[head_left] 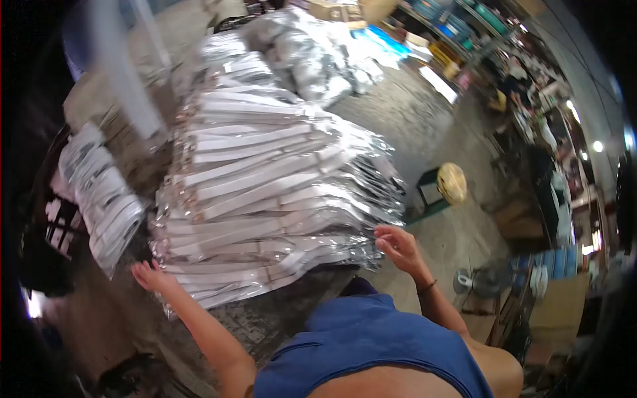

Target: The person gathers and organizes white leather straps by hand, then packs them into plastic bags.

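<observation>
A wide pile of long white strips in clear plastic sleeves (259, 179) lies spread across the dark table in front of me. At its lower left corner is my left hand (151, 276), fingers apart, with nothing held in it. My right hand (397, 245) hovers by the lower right ends of the sleeves, its fingers spread and slightly bent, also without anything in it. A dark band circles my right wrist.
Behind the strips sit bulging clear plastic bags (305, 60). A wrapped white bundle (103, 192) lies at the left. A round-topped stool (452, 184) stands on the floor at the right, near a fan (488, 283). Shelves with bins (454, 26) are farther back.
</observation>
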A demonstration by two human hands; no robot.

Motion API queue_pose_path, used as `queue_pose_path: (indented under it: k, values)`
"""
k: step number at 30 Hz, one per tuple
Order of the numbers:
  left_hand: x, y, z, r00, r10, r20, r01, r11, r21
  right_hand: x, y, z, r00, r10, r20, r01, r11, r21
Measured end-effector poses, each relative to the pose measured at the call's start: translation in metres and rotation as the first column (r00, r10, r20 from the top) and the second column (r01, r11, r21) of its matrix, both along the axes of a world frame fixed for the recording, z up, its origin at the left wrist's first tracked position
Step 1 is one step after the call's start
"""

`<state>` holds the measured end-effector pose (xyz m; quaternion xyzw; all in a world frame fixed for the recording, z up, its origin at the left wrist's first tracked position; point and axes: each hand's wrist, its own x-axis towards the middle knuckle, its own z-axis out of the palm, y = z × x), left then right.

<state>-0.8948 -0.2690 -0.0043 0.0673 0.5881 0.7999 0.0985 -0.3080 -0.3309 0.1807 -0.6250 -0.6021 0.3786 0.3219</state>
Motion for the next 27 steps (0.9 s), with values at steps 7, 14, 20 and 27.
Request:
queue_pose_path:
  k: [7, 14, 20, 27]
  values:
    - [0.253, -0.042, 0.189, 0.798, -0.485, -0.356, 0.554, 0.823, 0.120, 0.083, -0.038, -0.019, 0.977, -0.180, -0.116, 0.180, 0.984, -0.011]
    - [0.436, -0.079, 0.345, 0.110, -0.404, -0.908, 0.981, -0.105, 0.166, 0.155, -0.060, -0.039, 0.969, -0.204, -0.138, 0.197, 0.979, -0.060]
    - [0.600, -0.083, 0.361, 0.198, -0.439, -0.877, 0.871, -0.332, 0.362, 0.283, -0.084, -0.069, 0.954, -0.300, 0.007, 0.300, 0.953, -0.045]
    - [0.743, -0.074, 0.374, 0.271, -0.515, -0.813, 0.858, -0.253, 0.446, 0.428, -0.073, -0.064, 0.926, -0.372, 0.063, 0.375, 0.926, -0.050]
